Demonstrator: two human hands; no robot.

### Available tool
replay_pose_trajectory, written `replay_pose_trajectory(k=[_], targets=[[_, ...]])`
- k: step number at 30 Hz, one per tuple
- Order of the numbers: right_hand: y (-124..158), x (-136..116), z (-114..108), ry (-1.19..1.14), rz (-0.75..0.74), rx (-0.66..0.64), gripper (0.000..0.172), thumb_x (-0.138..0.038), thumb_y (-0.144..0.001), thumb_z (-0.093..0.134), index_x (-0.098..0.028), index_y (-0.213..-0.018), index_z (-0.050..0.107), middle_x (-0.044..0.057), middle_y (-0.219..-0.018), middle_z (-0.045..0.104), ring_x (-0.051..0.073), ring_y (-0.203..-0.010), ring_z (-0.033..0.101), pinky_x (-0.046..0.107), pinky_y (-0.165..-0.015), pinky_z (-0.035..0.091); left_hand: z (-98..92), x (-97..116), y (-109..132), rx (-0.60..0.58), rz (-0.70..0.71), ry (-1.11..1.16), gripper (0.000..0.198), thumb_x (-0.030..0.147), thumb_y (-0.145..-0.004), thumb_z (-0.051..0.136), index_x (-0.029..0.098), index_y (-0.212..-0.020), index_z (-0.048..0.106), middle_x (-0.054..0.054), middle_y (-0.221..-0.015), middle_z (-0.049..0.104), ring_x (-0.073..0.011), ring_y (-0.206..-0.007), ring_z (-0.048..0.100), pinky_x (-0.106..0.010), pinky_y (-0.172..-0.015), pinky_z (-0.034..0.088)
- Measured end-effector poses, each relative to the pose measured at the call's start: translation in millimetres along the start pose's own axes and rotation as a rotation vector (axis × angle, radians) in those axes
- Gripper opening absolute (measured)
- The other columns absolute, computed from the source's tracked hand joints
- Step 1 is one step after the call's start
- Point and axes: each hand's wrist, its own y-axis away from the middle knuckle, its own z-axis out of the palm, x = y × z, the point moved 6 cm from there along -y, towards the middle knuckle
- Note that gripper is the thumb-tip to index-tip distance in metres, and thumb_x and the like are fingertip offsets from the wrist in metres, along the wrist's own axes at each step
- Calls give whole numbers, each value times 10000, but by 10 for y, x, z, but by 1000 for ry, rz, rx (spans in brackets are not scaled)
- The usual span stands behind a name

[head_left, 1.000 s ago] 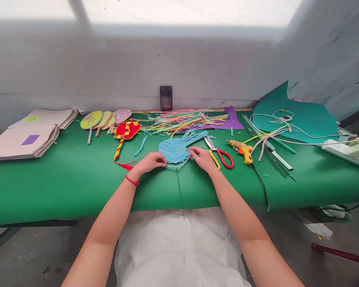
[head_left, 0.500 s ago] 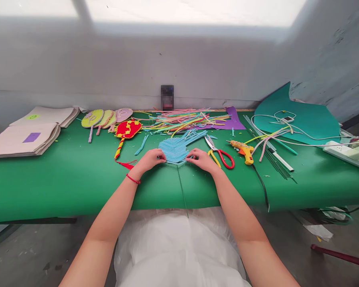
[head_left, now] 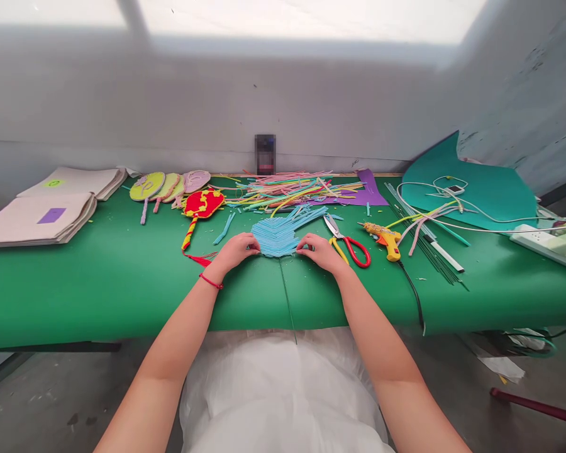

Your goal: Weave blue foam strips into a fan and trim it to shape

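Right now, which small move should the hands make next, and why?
Perhaps press the lower edge of the blue strip piece flat: left hand and right hand are at its lower corners, with the thin wire between them.

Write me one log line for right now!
left hand: at blue piece, left edge; right hand: at its right edge; green wire: points toward person; scissors: beside right hand

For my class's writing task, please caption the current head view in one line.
Left hand and right hand flank a ribbed blue piece on a green tabletop, scissors nearby.
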Motion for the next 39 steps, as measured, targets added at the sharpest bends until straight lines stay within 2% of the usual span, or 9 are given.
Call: replay_pose_trajectory(k=[7,14,19,23,26,28,30,34,39], targets=[[5,-54,36,86,-96,-14,123,-273,-871,579,-216,-798,660,28,-848,655,175,-851,553,297,-773,432,14,-33,6,7,27,-67,106,233,-840,582,188,-786,661,-45,-824,614,-192,-842,544,-289,-741,407],[-9,-49,59,194,-226,35,125,-219,-879,585,-209,-780,660,34,-815,662,180,-805,534,290,-738,426,42,-44,23,28,42,-98,110,216,-852,551,192,-820,654,-41,-855,609,-183,-858,546,-284,-759,427],[-14,-85,66,283,-280,42,144,-192,-876,590,-200,-753,665,36,-786,665,177,-755,513,289,-721,415,-42,12,29,78,28,-125,103,214,-855,551,194,-862,652,-47,-915,616,-190,-906,564,-296,-789,447],[1,-123,53,316,-298,54,144,-197,-877,591,-199,-756,668,35,-786,670,177,-742,506,291,-721,412,-96,148,56,145,23,-180,182,232,-899,488,187,-944,659,-69,-971,647,-197,-925,601,-320,-825,469],[5,-118,43,319,-298,66,149,-202,-883,584,-202,-761,670,32,-789,672,176,-743,509,291,-721,409,15,333,191,200,-23,-258,296,243,-938,416,164,-1140,617,-111,-1149,649,-227,-1069,595,-378,-943,448],[1,-99,46,329,-303,69,142,-199,-878,591,-201,-762,672,31,-791,672,177,-747,511,292,-723,407,174,487,334,219,-64,-320,410,289,-949,402,133,-1315,503,-145,-1358,534,-257,-1248,495,-426,-1061,362],[-6,-78,57,348,-312,66,130,-193,-870,601,-200,-763,675,31,-796,673,177,-747,508,293,-723,404,375,626,470,178,-102,-364,521,358,-954,389,131,-1424,373,-147,-1487,385,-267,-1364,364,-450,-1114,297],[-17,-52,66,380,-313,72,124,-190,-867,603,-200,-774,685,34,-806,671,175,-752,504,293,-719,399,645,737,596,68,-226,-419,615,453,-953,347,117,-1466,299,-157,-1544,257,-286,-1413,272,-481,-1124,275],[-12,-72,57,382,-318,88,139,-190,-872,596,-203,-767,688,35,-791,665,175,-751,502,290,-710,398,692,729,547,27,-294,-462,643,495,-949,316,128,-1477,286,-154,-1558,211,-295,-1427,232,-506,-1125,261]])
